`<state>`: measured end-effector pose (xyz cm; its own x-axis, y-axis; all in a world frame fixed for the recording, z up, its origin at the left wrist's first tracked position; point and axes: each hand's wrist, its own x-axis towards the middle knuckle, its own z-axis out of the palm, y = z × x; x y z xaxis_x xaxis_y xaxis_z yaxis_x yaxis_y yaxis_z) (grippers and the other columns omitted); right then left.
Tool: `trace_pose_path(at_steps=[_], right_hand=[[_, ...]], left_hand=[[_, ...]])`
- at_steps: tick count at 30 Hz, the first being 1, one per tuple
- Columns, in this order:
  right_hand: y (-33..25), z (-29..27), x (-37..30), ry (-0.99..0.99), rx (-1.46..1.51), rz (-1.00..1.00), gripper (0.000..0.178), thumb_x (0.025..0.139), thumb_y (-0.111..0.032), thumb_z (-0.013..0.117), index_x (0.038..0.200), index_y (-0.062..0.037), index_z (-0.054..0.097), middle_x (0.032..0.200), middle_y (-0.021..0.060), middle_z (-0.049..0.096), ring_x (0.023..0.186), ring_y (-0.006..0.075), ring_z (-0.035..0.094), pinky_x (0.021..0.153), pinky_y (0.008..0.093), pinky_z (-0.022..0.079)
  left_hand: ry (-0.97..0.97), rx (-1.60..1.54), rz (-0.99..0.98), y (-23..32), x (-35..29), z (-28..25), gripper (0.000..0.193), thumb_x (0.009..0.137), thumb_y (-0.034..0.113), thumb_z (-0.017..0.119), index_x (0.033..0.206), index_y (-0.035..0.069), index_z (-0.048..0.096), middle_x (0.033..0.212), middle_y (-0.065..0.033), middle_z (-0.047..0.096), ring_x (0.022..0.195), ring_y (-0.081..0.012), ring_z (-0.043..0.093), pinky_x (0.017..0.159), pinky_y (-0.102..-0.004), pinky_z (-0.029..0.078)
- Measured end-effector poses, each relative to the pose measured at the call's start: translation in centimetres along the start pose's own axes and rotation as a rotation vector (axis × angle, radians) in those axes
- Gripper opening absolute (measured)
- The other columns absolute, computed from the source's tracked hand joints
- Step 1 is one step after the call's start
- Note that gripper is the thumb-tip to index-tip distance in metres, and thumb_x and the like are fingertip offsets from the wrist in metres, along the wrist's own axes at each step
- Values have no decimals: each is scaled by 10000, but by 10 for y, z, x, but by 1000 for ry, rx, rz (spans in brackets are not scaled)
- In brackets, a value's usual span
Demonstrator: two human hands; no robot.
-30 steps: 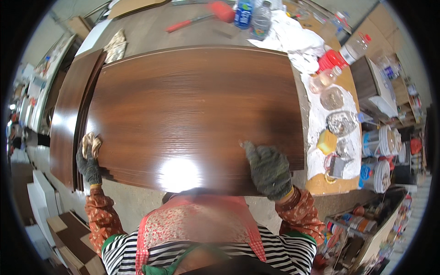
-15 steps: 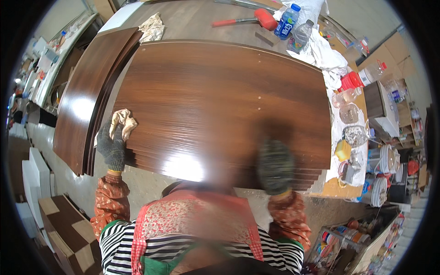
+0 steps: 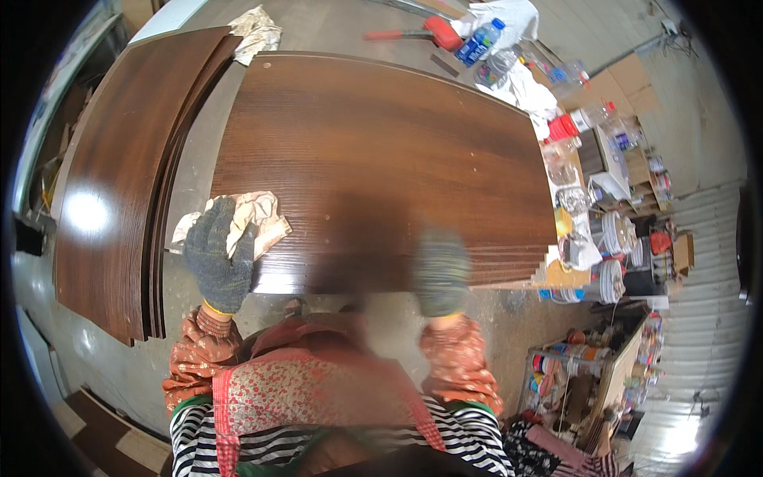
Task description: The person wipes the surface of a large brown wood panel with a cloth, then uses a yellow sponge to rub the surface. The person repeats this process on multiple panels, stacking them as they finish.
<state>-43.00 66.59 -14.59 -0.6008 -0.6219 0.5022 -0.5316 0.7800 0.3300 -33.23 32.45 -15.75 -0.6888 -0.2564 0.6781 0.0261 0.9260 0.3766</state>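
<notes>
A stack of dark brown wood-grain panels lies on the table in front of me, its layered edges showing along the near side. My left hand, in a dark grey knit glove, grips a crumpled cream rag at the stack's near left corner. Part of the rag lies on the top panel. Over the near edge, right of the middle, is my right hand, in a similar glove. Motion smears it, so its fingers cannot be read, and no held thing shows there.
A second stack of brown panels stands to the left across a narrow gap. At the back lie another rag, a red mallet and a blue-labelled bottle. Bottles, white cloth and a yellow sponge line the right side.
The view has swung to the right. My left hand and its rag reach farther onto the panel, with more of the rag spread out. My right hand has shifted left along the near edge.
</notes>
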Motion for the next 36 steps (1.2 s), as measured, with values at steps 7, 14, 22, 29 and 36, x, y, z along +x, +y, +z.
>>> trace_pose_path(at_steps=[7, 14, 22, 29, 36], right_hand=[[-57, -36, 55, -73, -128, -30, 386, 941, -152, 566, 1307, -32, 597, 1032, 148, 656, 890, 281, 658, 763, 437, 555], [-39, -8, 66, 198, -809, -98, 333, 944, -136, 565, 1267, -84, 631, 924, 102, 677, 811, 231, 665, 639, 403, 543], [-46, 11, 89, -171, 185, -67, 385, 954, -112, 524, 1331, -73, 593, 986, 150, 691, 834, 329, 671, 683, 429, 530], [37, -9, 84, -341, 142, 570, 263, 1023, -205, 496, 1137, -76, 695, 899, 172, 705, 822, 339, 685, 740, 449, 553], [-34, -3, 107, -132, 194, -59, 285, 991, -179, 527, 1225, -101, 670, 993, 154, 717, 817, 332, 669, 732, 452, 550]], left_hand=[[4, -67, 81, -7, 3, -9, 473, 866, 154, 736, 1311, 26, 641, 1246, -185, 677, 1118, -365, 636, 1005, -462, 472], [20, -75, 49, -10, -2, -4, 481, 844, 196, 733, 1290, 37, 646, 1219, -161, 691, 1105, -368, 657, 986, -491, 497], [-2, -133, 47, -14, 0, -6, 453, 855, 205, 728, 1260, 18, 653, 1203, -185, 696, 1088, -378, 665, 990, -471, 500], [-1, -164, 54, -16, -3, -9, 560, 797, 146, 777, 1321, 17, 625, 1252, -178, 676, 1137, -380, 645, 1007, -492, 487], [0, -166, 70, -17, -4, -6, 567, 811, 164, 773, 1336, 17, 618, 1279, -183, 662, 1150, -380, 639, 1019, -487, 480]])
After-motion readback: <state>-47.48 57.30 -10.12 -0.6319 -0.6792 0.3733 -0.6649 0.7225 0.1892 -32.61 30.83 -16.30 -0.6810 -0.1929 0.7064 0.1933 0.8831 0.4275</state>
